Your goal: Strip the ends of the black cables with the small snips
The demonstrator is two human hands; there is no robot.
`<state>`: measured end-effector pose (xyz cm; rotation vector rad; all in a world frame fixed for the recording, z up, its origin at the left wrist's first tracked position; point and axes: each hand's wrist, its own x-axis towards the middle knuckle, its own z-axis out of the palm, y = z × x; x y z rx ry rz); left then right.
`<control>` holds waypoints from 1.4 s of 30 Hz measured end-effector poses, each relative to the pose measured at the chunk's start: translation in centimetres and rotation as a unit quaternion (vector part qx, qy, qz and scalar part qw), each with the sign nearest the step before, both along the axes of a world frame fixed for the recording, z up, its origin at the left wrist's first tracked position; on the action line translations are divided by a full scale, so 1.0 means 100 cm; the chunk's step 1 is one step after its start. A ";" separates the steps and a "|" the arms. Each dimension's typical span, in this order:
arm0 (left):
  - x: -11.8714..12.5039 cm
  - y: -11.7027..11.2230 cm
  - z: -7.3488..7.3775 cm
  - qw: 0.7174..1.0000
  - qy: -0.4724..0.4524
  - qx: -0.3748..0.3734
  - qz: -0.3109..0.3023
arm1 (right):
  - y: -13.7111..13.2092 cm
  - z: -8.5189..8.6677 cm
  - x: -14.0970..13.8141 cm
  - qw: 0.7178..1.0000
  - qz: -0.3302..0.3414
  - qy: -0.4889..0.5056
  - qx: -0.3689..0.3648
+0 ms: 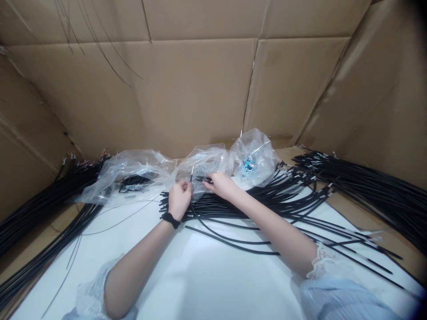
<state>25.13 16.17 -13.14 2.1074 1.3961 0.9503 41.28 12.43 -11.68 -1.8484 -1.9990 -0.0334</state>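
Note:
My left hand [179, 198], with a black band at the wrist, is closed in a pinch on a black cable [191, 177]. The cable's thin, pale end points up, and its length curves down and off to the right. Beside it, my right hand [223, 184] grips a slim dark tool [203, 179] whose tip faces the cable; its exact kind is too small to make out. Beneath both wrists lies a bundle of cut black cables [267, 202]. Just behind the hands rests a clear plastic bag [213, 155] with small pale parts inside.
Another clear bag [256, 140] holds small blue pieces [249, 164]. A third bag [143, 160] lies left, with dark items. Thick cable bundles flank the white work surface [160, 284] at left [50, 195] and right [367, 186]. Cardboard walls [200, 89] enclose the back and sides.

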 end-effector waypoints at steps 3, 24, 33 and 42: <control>-0.002 0.000 0.001 0.999 0.017 0.032 0.033 | -0.002 0.002 0.001 1.000 -0.020 0.007 -0.002; -0.006 -0.011 0.006 0.996 -0.049 -0.077 0.023 | -0.010 0.014 0.010 0.997 0.025 0.068 0.001; -0.003 -0.006 0.000 0.988 -0.114 -0.103 -0.004 | -0.005 0.008 0.004 0.994 0.026 0.104 0.029; -0.001 -0.007 -0.001 0.983 -0.143 -0.113 -0.020 | -0.001 0.004 0.003 0.991 0.024 0.127 0.030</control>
